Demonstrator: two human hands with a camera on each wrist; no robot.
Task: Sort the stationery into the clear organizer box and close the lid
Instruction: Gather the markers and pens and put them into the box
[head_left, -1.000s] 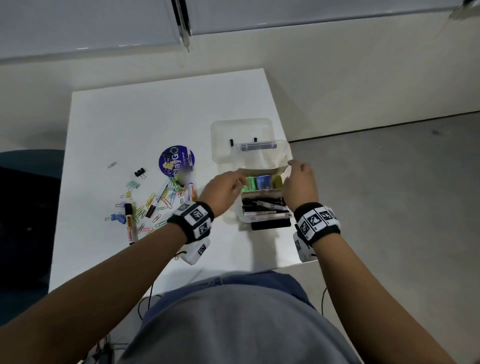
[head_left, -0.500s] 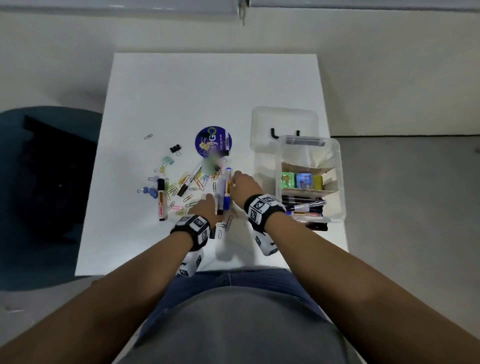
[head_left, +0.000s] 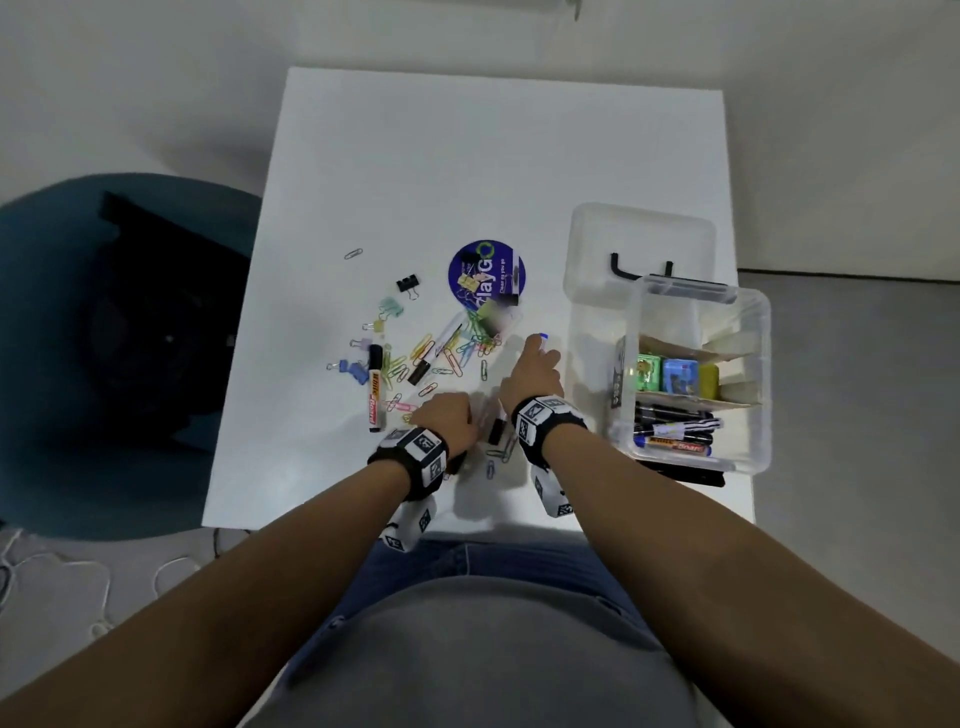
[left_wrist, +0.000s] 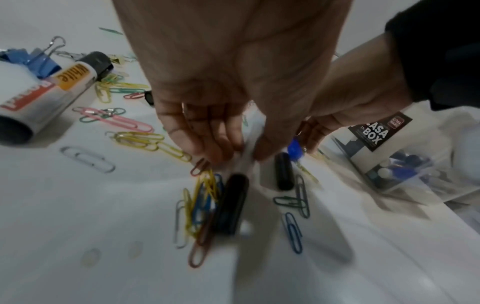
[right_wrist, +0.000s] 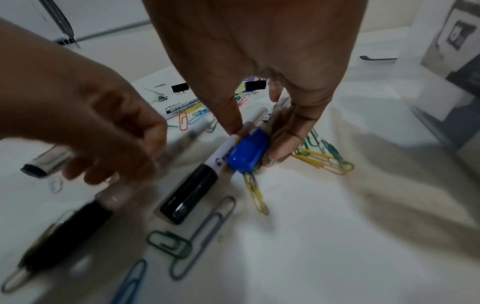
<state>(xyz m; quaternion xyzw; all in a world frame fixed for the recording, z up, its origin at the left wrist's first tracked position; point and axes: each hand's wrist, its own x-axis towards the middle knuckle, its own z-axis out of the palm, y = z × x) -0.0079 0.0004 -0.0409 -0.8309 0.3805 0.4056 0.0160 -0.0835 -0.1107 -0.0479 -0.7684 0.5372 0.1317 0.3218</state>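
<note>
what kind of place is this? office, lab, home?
Probably an office or a lab-style recording room, though that is a guess: a plain white table on a bare grey floor, window blinds behind it, and a teal chair beside it.

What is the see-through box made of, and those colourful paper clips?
The organizer box looks like clear, glossy hard plastic: you see the markers through its walls. The paper clips look like bent wire with a smooth coloured coating, probably plastic over metal; the silvery one may be bare metal.

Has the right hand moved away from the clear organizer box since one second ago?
Yes. The right hand has left the clear organizer box rim and gone left to the markers on the table.
</note>
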